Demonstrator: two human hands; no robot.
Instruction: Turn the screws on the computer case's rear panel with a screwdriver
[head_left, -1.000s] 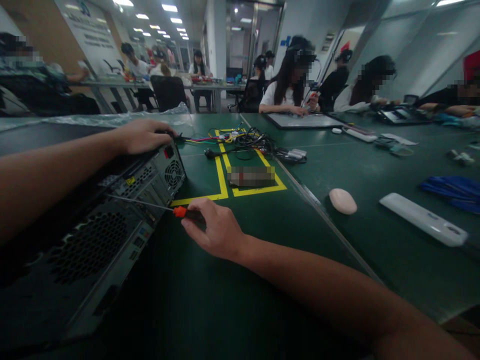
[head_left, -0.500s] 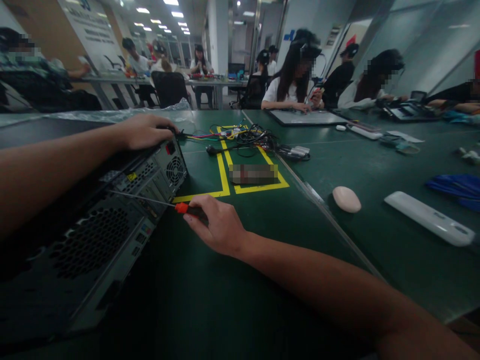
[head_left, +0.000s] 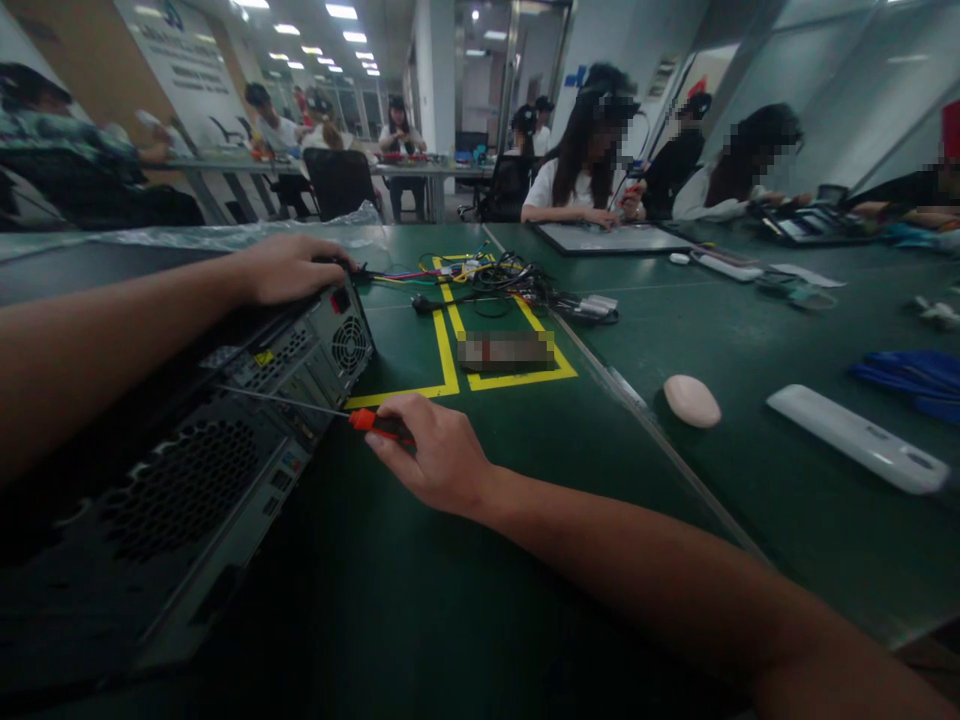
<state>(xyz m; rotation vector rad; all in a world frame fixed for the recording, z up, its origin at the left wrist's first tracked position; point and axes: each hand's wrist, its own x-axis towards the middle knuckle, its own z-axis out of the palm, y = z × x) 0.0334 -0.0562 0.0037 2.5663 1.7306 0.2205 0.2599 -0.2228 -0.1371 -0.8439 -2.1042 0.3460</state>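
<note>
A black and grey computer case [head_left: 296, 420] lies on the green table at the left, its rear panel with vents and ports facing me. My left hand [head_left: 292, 268] grips its top edge near the far corner, fingers together and bent over the rim. My right hand [head_left: 439, 450] is closed around the orange and black handle of a screwdriver [head_left: 365, 420]. The long thin shaft points left to the upper part of the rear panel. Whether the tip sits in a screw is too small to tell.
Tangled cables [head_left: 517, 285] lie beyond, across yellow tape [head_left: 450, 360]. A pixelated object [head_left: 506, 352] is inside one taped box. Rightward are a pale mouse [head_left: 691, 400], a white elongated device [head_left: 855, 437] and blue cloth [head_left: 911, 380]. Other people work opposite; clear plastic [head_left: 247, 230] lies behind the case.
The screwdriver handle has turned slightly in my right hand, showing more orange between the fingers. My left hand and the case stay in place.
</note>
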